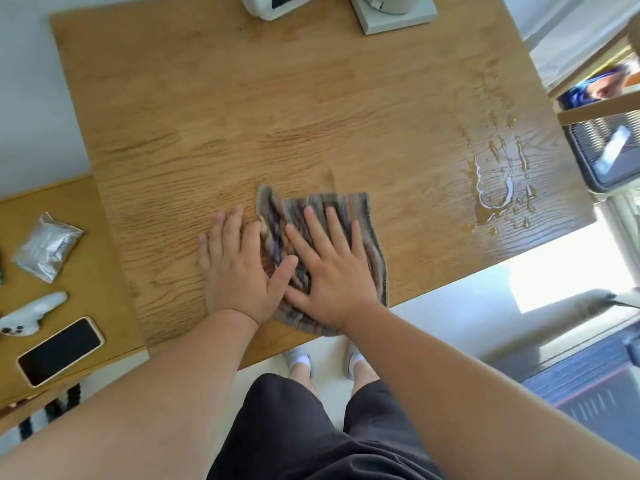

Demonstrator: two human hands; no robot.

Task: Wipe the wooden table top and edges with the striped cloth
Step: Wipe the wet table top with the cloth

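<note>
The cloth [325, 251] lay on the surface [242, 116] near its front edge, a spill [498, 181] well to its right.

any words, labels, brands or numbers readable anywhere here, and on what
None can be read.
The phone has a dark screen.
The silver packet shows no legible print.
The white devices are cut off by the frame and show no markings.
The striped cloth bears only stripes.
</note>
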